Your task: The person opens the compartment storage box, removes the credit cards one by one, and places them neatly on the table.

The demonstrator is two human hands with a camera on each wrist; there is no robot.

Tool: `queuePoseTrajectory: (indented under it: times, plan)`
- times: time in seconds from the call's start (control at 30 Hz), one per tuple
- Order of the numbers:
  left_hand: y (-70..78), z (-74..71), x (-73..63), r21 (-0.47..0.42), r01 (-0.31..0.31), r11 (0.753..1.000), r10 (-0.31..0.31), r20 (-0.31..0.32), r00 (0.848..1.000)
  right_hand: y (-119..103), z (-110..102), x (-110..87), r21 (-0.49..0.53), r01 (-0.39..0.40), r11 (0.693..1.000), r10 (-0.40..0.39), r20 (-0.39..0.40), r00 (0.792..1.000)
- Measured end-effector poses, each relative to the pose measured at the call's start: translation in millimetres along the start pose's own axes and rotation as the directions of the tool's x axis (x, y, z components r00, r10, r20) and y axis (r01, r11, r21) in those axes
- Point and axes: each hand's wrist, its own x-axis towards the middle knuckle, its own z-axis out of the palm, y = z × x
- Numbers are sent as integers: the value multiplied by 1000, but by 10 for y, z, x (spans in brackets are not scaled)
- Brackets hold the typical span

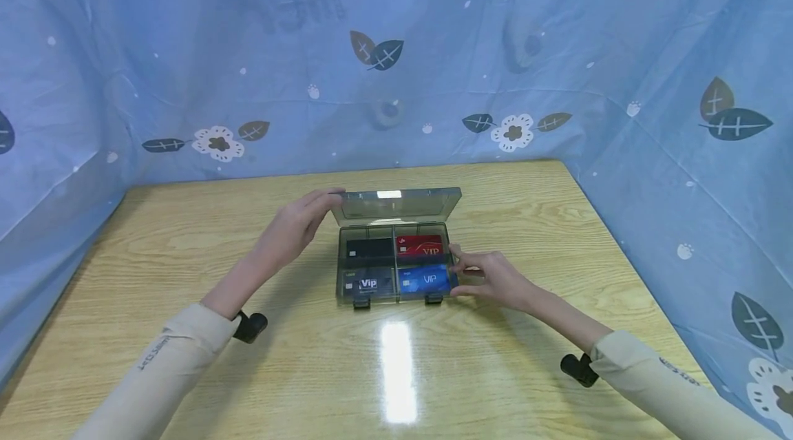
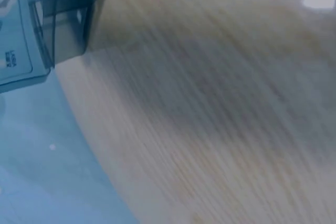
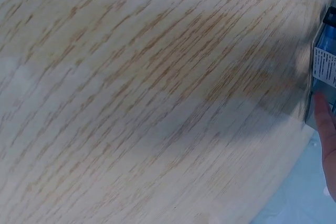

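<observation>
A translucent grey plastic box [image 1: 396, 262] sits on the table with its hinged lid [image 1: 403, 204] raised. Its compartments hold a black card [image 1: 369, 248], a red VIP card [image 1: 419, 245], a dark Vip card [image 1: 368, 282] and a blue VIP card [image 1: 425, 279]. My left hand [image 1: 299, 223] holds the lid at its upper left corner. At the box's right side, my right hand [image 1: 495, 279] grips the edge with thumb and fingers beside the blue card. One finger [image 3: 326, 129] shows against the box wall in the right wrist view, near a white printed label [image 3: 325, 66].
The light wooden table [image 1: 297, 371] reaches back to a blue patterned cloth [image 1: 396, 82] that hangs behind it and on both sides. Two dark latches [image 1: 362, 304] stick out from the box's front. A bright reflection lies on the tabletop in front of it.
</observation>
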Motion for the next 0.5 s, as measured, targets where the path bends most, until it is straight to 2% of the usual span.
queuePoseTrajectory:
  times: [0.1,0.17,0.23,0.3,0.4,0.5]
  plan:
    - [-90,38,61,-99,105,990,-106,1,994,4,2,0,2,0,1000,0,4,1000]
    - [-146,74,85,-184,194,964,-194,16,981,9,6,-1,-3,3,1000,-3,1,1000]
    - [-201,126,100,-276,279,920,-275,53,960,12,9,0,-3,6,1000,-6,-4,1000]
    - [-261,197,105,-355,339,871,-325,98,940,11,10,-3,2,5,1000,-5,-10,1000]
    - [-353,317,105,-424,397,814,-365,159,917,14,18,-10,37,-6,999,6,-8,1000]
    - [-428,400,118,-462,443,768,-404,187,895,20,29,-4,55,-14,998,15,-7,1000]
